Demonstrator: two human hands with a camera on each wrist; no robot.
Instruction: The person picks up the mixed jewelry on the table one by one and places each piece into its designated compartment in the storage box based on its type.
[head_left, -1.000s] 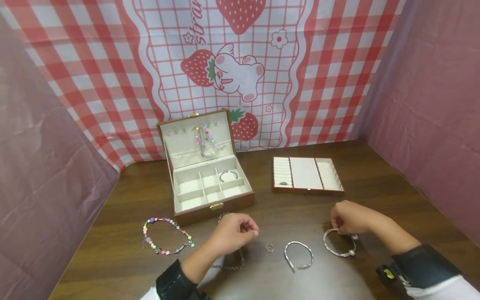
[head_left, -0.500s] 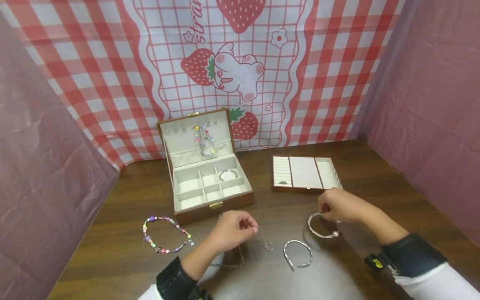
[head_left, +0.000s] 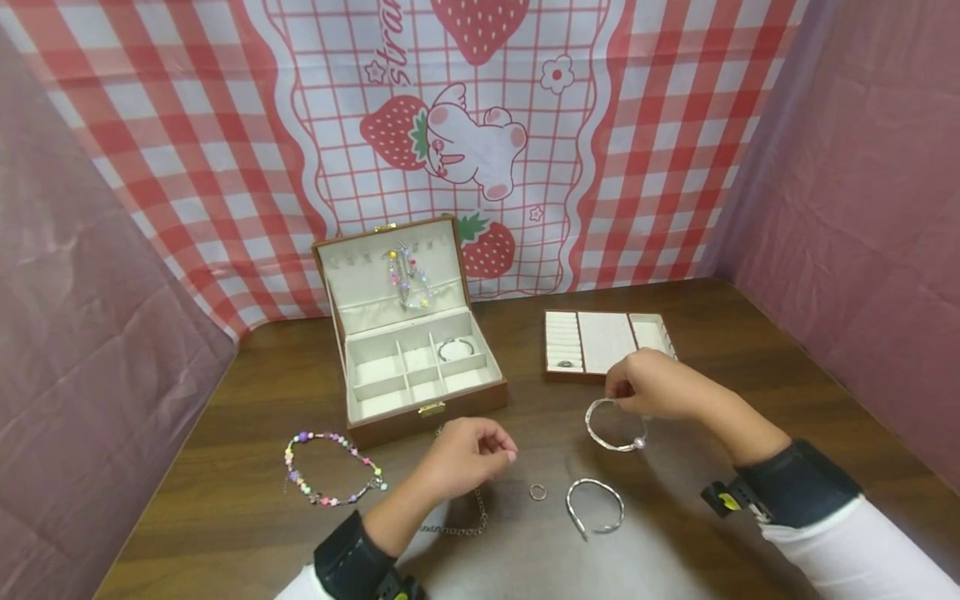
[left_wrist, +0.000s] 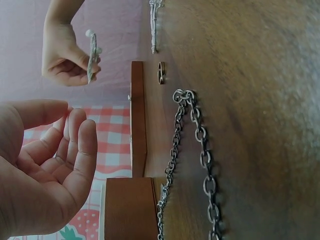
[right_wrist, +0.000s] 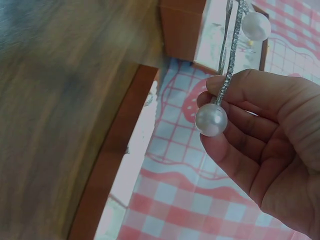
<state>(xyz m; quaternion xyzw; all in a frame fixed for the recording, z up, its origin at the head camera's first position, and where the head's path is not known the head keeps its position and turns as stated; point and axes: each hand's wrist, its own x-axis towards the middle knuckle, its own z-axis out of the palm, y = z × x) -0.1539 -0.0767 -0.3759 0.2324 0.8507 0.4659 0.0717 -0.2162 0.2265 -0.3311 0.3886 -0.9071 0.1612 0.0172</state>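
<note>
My right hand pinches a silver bracelet between thumb and fingers, lifted off the table in front of the jewelry tray. In the right wrist view the bracelet shows a sparkling band and large pearls. Loosely curled and holding nothing, my left hand hovers above a silver chain. That chain lies on the wood in the left wrist view, partly hidden by the hand in the head view. A small ring and a twisted silver cuff bracelet lie between the hands.
An open jewelry box stands behind the left hand, a bracelet in one compartment and beaded strands hanging in its lid. A colorful beaded necklace lies at left. The tray's ring rolls hold a ring.
My right hand has lifted the pearl bracelet and carried it left and away from me, toward the tray and box. The left hand has barely moved.
</note>
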